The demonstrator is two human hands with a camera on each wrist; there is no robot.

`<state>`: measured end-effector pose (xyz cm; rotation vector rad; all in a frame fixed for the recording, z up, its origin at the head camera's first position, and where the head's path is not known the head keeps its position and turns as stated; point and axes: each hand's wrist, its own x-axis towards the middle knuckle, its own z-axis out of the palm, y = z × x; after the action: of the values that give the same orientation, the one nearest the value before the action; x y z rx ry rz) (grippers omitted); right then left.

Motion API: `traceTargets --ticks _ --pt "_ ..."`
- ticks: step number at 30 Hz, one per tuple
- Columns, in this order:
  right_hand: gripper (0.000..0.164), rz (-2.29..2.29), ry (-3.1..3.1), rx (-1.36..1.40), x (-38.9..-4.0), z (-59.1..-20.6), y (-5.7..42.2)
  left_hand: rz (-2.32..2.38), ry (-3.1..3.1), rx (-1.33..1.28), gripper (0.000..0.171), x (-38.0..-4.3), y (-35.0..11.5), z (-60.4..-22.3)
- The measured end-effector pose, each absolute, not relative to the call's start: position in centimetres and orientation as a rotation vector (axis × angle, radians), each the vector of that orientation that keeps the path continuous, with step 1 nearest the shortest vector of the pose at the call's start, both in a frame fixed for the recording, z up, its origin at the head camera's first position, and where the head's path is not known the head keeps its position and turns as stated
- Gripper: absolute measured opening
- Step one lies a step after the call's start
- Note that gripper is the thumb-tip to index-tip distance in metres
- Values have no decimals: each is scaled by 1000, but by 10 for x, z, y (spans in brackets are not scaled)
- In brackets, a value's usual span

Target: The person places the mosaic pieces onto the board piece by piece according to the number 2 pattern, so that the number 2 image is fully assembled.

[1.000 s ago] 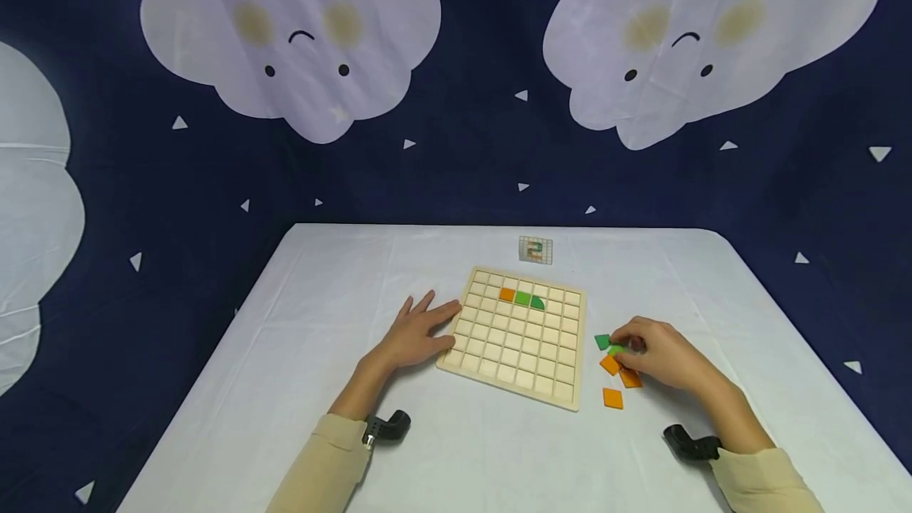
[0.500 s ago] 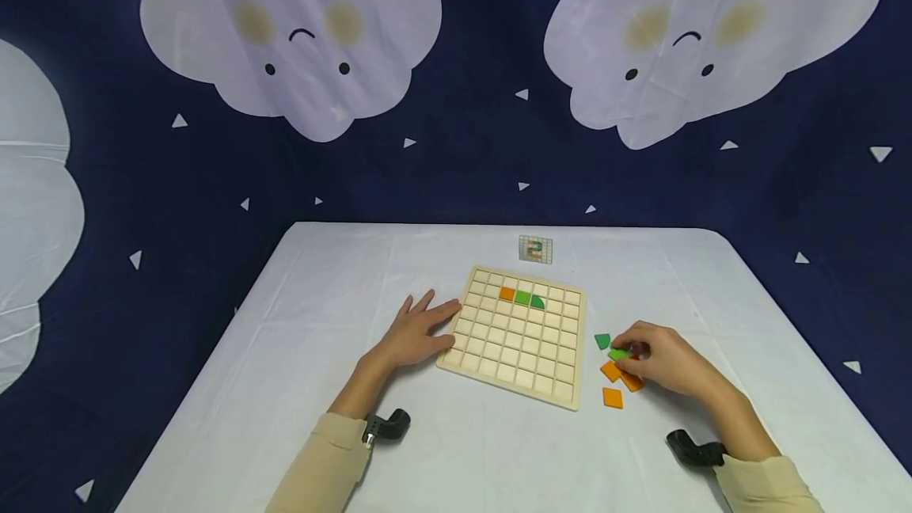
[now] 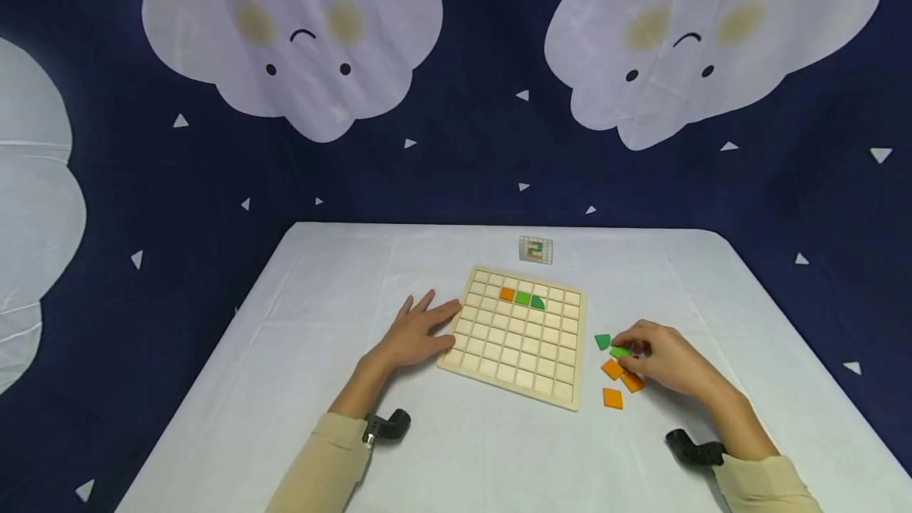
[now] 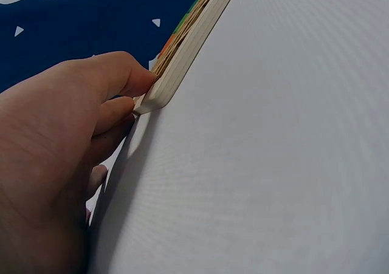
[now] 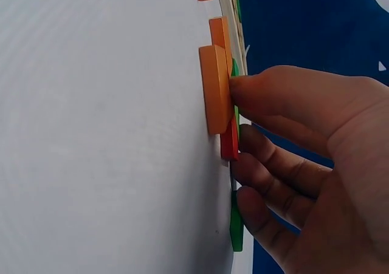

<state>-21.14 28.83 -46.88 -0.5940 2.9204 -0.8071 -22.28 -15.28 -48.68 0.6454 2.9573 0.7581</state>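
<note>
A square wooden grid board (image 3: 509, 339) lies on the table with an orange, a light green and a dark green piece set in one upper row. My left hand (image 3: 409, 339) rests at its left side, fingers spread, with thumb and index finger touching the edge. To the right of the board my right hand (image 3: 663, 355) pinches a light green tile (image 3: 621, 352) between thumb and index finger, low over the loose pieces. In the right wrist view an orange tile (image 5: 214, 92) stands beside the thumb, and a red piece (image 5: 229, 143) shows partly under the hand.
A small pattern card (image 3: 536, 249) lies behind the board. Near the right hand are a dark green piece (image 3: 602, 342) and several orange tiles, one (image 3: 613, 398) apart toward the front. A dark blue cloth with clouds hangs behind the white table (image 3: 484, 457).
My right hand has shifted slightly right and toward me, and the light green tile shows more between its fingertips. Two orange tiles have been nudged slightly. The left hand and board stay put.
</note>
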Motion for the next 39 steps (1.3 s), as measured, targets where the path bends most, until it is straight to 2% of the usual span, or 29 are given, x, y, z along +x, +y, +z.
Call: traceTargets --ticks 10,28,39 --pt "27 -798 2917 -548 -212 -465 284 762 2951 631 61 -222 -152 -487" --pt "28 -979 2832 -575 -221 -463 269 748 2963 612 62 -223 -152 -487" --pt "27 -917 2861 -600 -232 -458 256 719 2964 612 61 -222 -152 -486"
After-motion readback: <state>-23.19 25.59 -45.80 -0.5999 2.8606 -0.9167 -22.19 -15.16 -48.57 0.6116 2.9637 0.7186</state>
